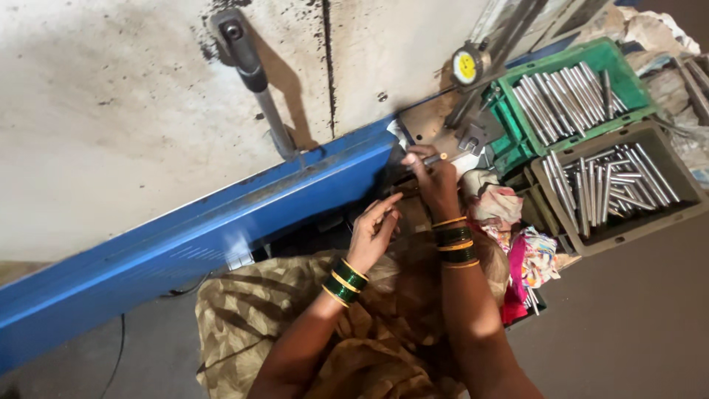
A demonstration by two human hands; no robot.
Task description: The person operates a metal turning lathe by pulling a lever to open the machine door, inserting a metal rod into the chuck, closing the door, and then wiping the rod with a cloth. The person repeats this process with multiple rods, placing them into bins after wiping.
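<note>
My right hand grips a short metal rod and holds it against the end of the blue machine frame. My left hand sits just below and to the left, fingers curled and apart, touching the dark part under the frame; I see nothing in it. Both wrists carry green and gold bangles. A dial gauge with a yellow face stands just beyond my right hand.
A green crate and a grey crate at the right each hold several metal rods. Coloured cloths lie beside my right forearm. A black-handled lever rises from the white machine top. Patterned fabric covers my lap.
</note>
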